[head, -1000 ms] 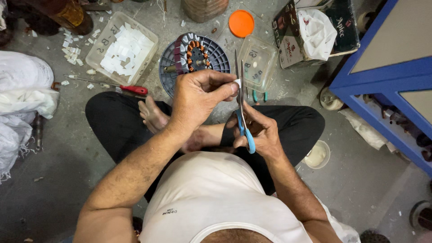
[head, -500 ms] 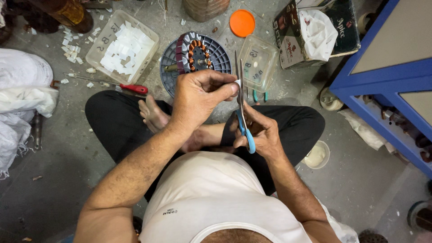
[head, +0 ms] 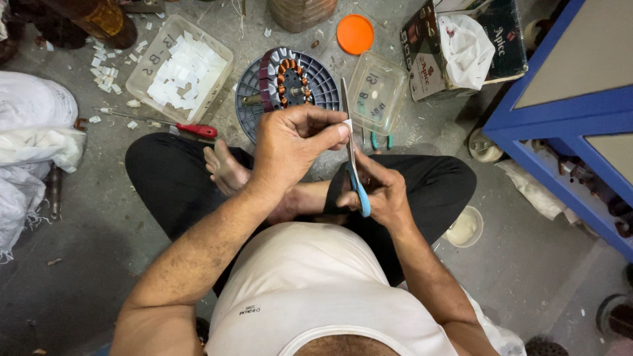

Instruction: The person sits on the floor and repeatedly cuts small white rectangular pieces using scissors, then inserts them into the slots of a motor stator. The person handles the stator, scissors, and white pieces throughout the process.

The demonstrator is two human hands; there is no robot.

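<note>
Not much has shifted vs. half a sec ago: my view has only crept a touch, and both hands sit in the same spot over my lap. My left hand point(head: 290, 142) is still pinched shut on a small white paper piece point(head: 347, 124), thumb and forefinger closed on it. My right hand point(head: 382, 194) stays clamped on the blue-handled scissors point(head: 353, 158), blades pointing up, tip right beside the piece. Can't tell if the blades are open or biting; too thin to read. So I judge the trim is still underway, no cut piece dropped yet.

On the floor ahead: the fan stator point(head: 287, 82) w/ copper windings, just beyond my left hand; a clear tray of white bits point(head: 181, 69) to the left; a red-handled screwdriver point(head: 168, 124) near my knee; an orange lid point(head: 355, 34) and a clear box point(head: 376, 92) on the right.
</note>
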